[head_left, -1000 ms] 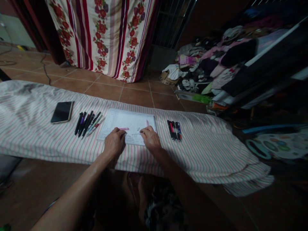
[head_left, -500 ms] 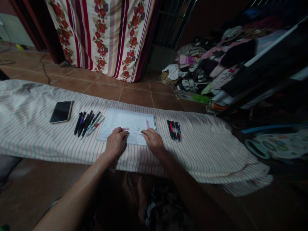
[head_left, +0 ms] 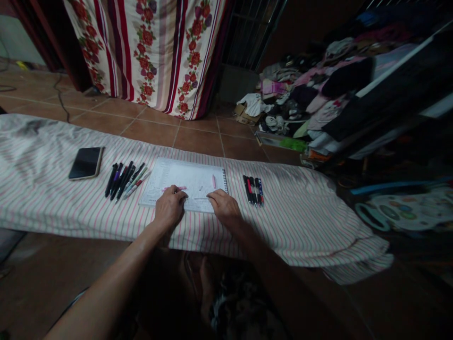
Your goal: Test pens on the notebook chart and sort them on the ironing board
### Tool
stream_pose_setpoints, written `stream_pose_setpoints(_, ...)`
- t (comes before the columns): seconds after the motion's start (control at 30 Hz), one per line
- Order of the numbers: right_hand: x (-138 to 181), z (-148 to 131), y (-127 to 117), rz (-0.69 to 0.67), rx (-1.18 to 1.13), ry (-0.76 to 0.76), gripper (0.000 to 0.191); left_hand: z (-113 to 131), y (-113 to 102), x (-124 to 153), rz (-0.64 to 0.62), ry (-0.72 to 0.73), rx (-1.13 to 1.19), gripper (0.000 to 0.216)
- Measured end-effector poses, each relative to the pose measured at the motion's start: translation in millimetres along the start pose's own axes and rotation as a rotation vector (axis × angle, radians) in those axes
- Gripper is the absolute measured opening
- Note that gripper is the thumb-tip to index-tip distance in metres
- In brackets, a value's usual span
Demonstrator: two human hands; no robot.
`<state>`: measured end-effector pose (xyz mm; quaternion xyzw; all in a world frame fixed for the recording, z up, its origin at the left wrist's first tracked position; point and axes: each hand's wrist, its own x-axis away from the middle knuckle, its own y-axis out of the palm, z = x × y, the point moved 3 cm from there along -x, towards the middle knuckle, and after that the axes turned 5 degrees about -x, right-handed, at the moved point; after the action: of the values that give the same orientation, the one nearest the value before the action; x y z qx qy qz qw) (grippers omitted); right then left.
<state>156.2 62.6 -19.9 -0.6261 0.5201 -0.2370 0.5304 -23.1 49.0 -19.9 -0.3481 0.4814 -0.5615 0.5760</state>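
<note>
A spiral notebook lies flat, with loose pen parts on it. My right hand is closed in a pinch on a thin pen refill, which points left over the page. My left hand is also pinched shut near the notebook's lower edge; whatever is between its fingertips is too small to make out. One pink pen barrel piece shows just behind the left fingers. Another pink piece lies beyond my right hand, and a tiny part sits between them.
Several pens lie in a bunch left of the notebook, beside a phone. To the right, several more pens are lined up. A striped cloth covers the work surface. Behind are a floral curtain and piled clothes.
The whole view has shifted slightly, so things appear a little further left. Both hands keep nearly the same pinched pose over the notebook.
</note>
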Motion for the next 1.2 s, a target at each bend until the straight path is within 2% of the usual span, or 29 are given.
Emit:
stream_pose_setpoints(0.63, -1.2, -12.4, 0.3, -0.042, -0.013, 0.001, 0.023, -2.9, 3.1, -2.0, 0.056, 0.041, 0.067, 0.019)
stream_pose_setpoints(1.2, -2.3, -14.9, 1.2, -0.042, 0.003, 0.002, 0.023, -2.7, 2.4, -3.1, 0.038, 0.035, 0.082, 0.019)
